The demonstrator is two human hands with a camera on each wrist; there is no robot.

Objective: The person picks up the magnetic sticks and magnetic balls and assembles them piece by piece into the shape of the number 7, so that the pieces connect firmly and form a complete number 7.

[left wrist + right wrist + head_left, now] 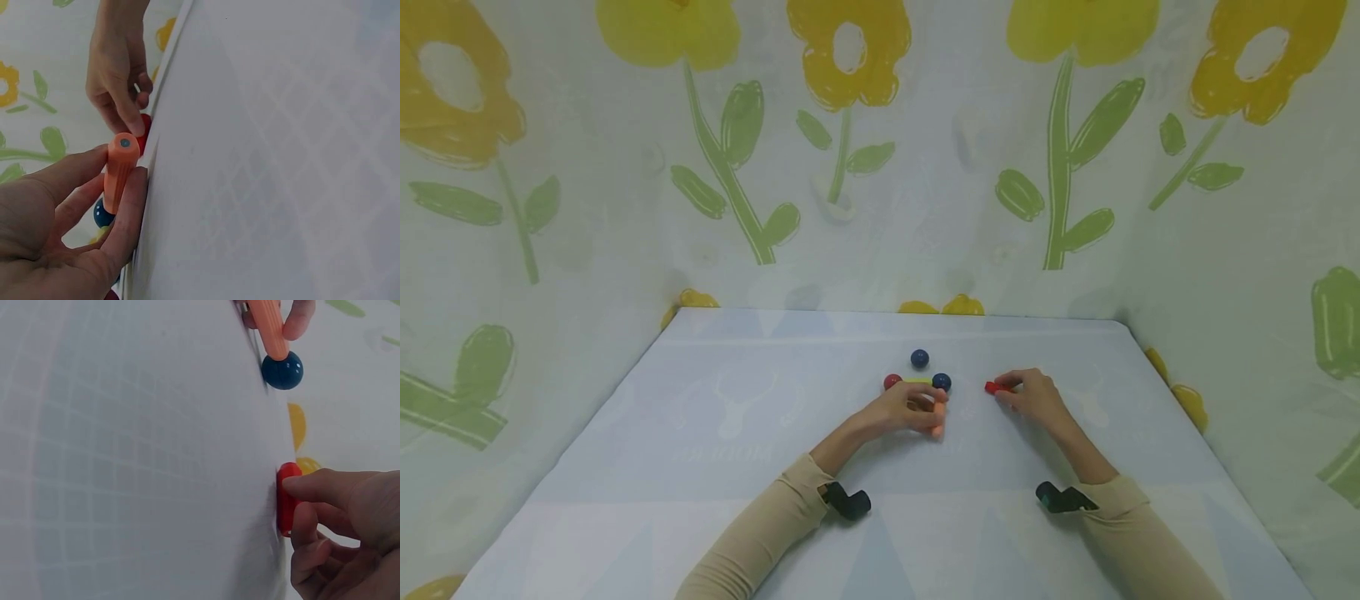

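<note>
From here, the left hand (904, 409) is curled in a pinch on the orange rod (119, 174), whose long axis runs near to far, its far end at the right-hand blue ball (942, 382). To the right, the right hand (1034, 397) pinches the red rod (287, 511), lying left to right, one end pointing left toward that ball.

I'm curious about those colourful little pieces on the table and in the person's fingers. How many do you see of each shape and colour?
Dark blue balls: 2
Red ball: 1
Orange rod: 1
Red rod: 1
Yellow piece, partly hidden: 1
Total in sight: 6
</note>
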